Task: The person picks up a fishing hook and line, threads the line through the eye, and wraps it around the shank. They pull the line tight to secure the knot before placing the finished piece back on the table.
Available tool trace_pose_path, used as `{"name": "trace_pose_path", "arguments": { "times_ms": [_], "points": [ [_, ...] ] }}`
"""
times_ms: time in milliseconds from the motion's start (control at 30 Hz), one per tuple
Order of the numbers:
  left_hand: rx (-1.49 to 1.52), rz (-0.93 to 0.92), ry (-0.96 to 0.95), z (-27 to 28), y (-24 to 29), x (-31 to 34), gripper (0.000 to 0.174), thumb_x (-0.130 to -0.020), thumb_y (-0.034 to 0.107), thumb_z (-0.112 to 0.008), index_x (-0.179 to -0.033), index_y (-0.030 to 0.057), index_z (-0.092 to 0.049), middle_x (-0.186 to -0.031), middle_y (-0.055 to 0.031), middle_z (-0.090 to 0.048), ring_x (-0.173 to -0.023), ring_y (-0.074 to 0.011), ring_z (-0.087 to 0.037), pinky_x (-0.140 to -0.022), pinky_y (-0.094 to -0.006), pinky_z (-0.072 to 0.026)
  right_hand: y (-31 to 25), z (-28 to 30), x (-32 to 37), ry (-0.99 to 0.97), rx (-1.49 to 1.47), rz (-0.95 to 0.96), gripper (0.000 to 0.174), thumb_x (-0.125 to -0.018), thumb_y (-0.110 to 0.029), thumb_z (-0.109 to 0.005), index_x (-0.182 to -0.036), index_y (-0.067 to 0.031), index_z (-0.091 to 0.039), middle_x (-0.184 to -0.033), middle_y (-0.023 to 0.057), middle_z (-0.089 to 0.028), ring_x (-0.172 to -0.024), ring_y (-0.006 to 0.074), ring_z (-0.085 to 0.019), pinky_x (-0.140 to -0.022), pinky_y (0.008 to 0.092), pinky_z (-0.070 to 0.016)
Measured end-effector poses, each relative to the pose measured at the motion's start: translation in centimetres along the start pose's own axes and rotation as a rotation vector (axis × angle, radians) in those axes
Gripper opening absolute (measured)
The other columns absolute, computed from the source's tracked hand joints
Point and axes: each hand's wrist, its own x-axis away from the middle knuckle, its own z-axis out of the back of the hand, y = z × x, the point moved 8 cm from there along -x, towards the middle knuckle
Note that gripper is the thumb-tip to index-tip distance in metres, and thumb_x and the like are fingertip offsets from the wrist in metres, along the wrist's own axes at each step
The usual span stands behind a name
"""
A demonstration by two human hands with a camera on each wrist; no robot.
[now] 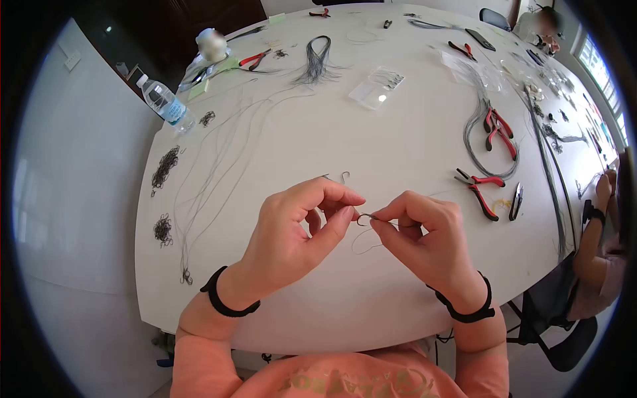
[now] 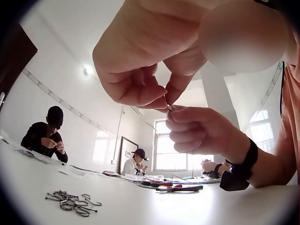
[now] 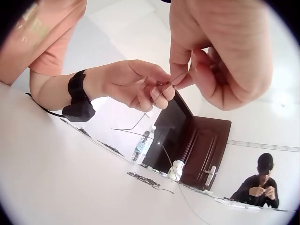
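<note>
Hook small, dark, curved (thin line trailing).

Left grip, right grip, fingertips together.

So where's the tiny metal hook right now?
Head view, middle: the small grey metal hook is pinched between the left hand and right hand, above the white table.

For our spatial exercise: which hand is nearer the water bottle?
Left. The left hand sits toward the person from the water bottle; the right hand is farther off, beyond the left hand.
</note>
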Motion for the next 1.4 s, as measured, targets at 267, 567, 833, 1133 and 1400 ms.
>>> {"name": "trace_pose_path", "arguments": {
  "times_ms": [267,567,833,1133,1400],
  "points": [
    [-0.195,-0.213,0.04,-0.4,1.0,-0.1,0.017,-0.082,0.001,-0.078,-0.096,0.0083,-0.073,-0.084,-0.0016,-0.068,-0.068,-0.0122,-0.062,-0.052,-0.0243,-0.0435,-0.1,-0.1,0.2,0.048,0.095,0.014,0.011,-0.079,0.002,-0.075,-0.082,-0.0028,-0.065,-0.058,0.0011,-0.049,-0.048,0.007,-0.037,-0.046,0.0251,-0.0292],
    [-0.198,-0.354,0.156,-0.5,1.2,0.5,0.014,-0.08,0.004,-0.078,-0.089,0.0087,-0.067,-0.081,-0.0018,-0.063,-0.073,-0.0181,-0.063,-0.058,-0.0313,-0.0505,0.4,0.1,0.7,0.099,0.157,-0.032,0.011,-0.08,0.005,-0.071,-0.08,-0.0012,-0.063,-0.062,-0.0024,-0.053,-0.052,0.004,-0.041,-0.05,0.0214,-0.0288],
    [-0.389,-0.474,0.221,-1.3,2.0,1.4,0.014,-0.078,0.01,-0.076,-0.083,0.0077,-0.063,-0.082,-0.0017,-0.057,-0.078,-0.0188,-0.06,-0.056,-0.0318,-0.0502,0.9,0.3,1.0,0.131,0.208,-0.037,0.012,-0.081,0.006,-0.07,-0.078,-0.0005,-0.06,-0.061,-0.0033,-0.046,-0.051,0.004,-0.034,-0.052,0.0236,-0.0236],
    [-0.311,-0.416,0.183,-1.1,1.7,1.1,0.021,-0.076,0.011,-0.076,-0.08,0.0027,-0.058,-0.081,-0.0063,-0.058,-0.079,-0.0235,-0.06,-0.06,-0.0353,-0.0512,1.5,0.4,1.4,-0.039,0.135,-0.06,0.006,-0.096,0.004,-0.062,-0.092,0.0016,-0.059,-0.081,-0.0039,-0.053,-0.07,0.0014,-0.043,-0.063,0.0184,-0.032],
    [-0.202,-0.386,0.188,-0.9,1.4,0.9,0.021,-0.076,0.011,-0.076,-0.082,0.0029,-0.058,-0.079,-0.0084,-0.059,-0.079,-0.0257,-0.061,-0.062,-0.0381,-0.0509,2.5,0.9,1.5,-0.002,0.051,-0.124,0.005,-0.096,0.002,-0.063,-0.093,0.001,-0.059,-0.081,-0.003,-0.053,-0.072,0.0021,-0.044,-0.065,0.0185,-0.033]
  ]
}}
